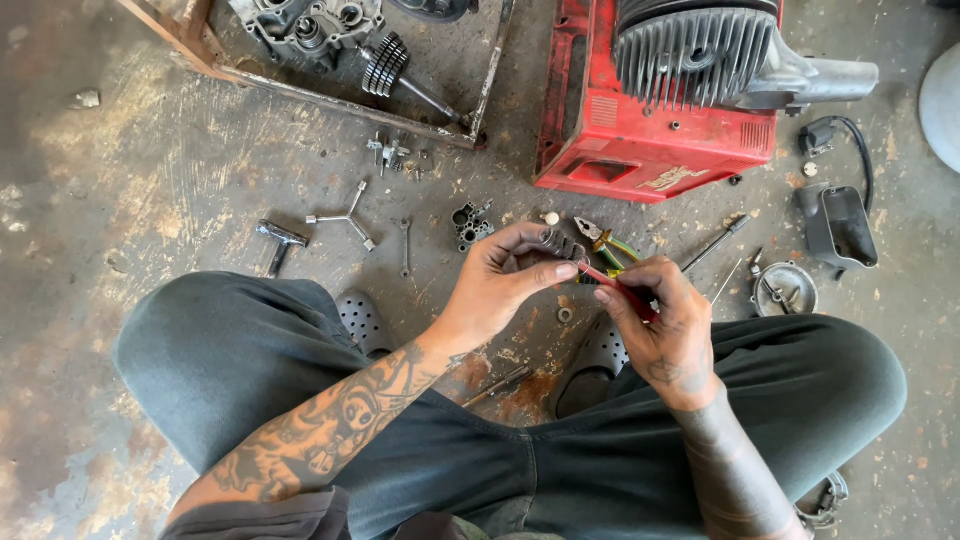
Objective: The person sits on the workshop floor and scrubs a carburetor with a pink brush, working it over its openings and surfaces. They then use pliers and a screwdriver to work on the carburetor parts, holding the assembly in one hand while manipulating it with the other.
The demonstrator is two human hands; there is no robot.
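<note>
We sit cross-legged on the concrete floor (150, 180). Our left hand (500, 275) is closed around a small dark metal part (562, 245), pinching it up at chest level, likely to steady it. Our right hand (660, 310) grips a red-handled screwdriver (612, 285), tip at the part. Pliers (600, 238), a Y-shaped wrench (345, 218) and the red engine housing (650, 130) lie within reach.

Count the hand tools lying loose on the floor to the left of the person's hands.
3: a T-handle tool farthest left, a three-way wrench beside it, a small spanner nearest the left hand. Others may be hidden.
</note>
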